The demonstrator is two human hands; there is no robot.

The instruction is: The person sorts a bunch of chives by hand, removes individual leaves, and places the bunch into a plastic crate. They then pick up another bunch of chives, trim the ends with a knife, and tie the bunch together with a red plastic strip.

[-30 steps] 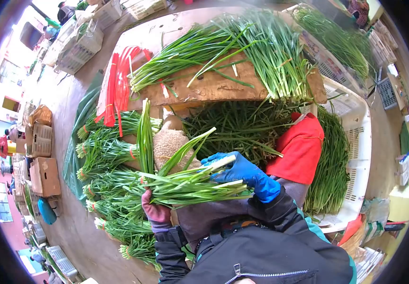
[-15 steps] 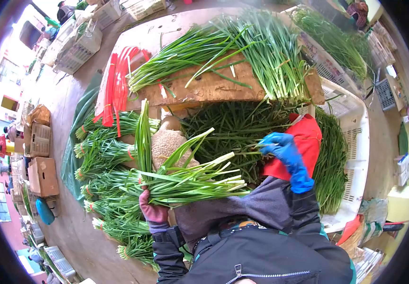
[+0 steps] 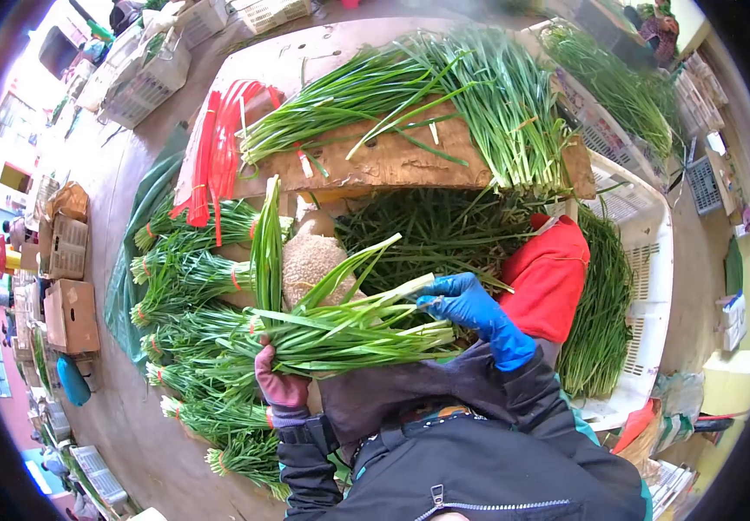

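Observation:
A loose bunch of garlic chives point(image 3: 349, 340) lies across my lap, its pale stem ends toward the right. My left hand point(image 3: 281, 380), in a pinkish glove, is closed around the leafy end of this bunch. At the pale ends is my right hand point(image 3: 472, 311) in a blue rubber glove, its fingers pinched on the tips of some stalks. A few leaves of the held bunch stick up in front of a beige fuzzy cover point(image 3: 312, 267). Dark loose leaves point(image 3: 427, 234) lie beyond my hands, under the board.
More chives point(image 3: 514, 113) lie on the wooden board point(image 3: 375, 165) ahead, beside red tie strips point(image 3: 218, 148). Tied bundles point(image 3: 192, 339) line the floor at left. A white crate point(image 3: 644, 286) with chives stands at right, near a red cloth point(image 3: 548, 278).
My right hand has moved left, from above the dark leaves and beside the red cloth, to the stem ends of the held bunch. My left hand stays in place.

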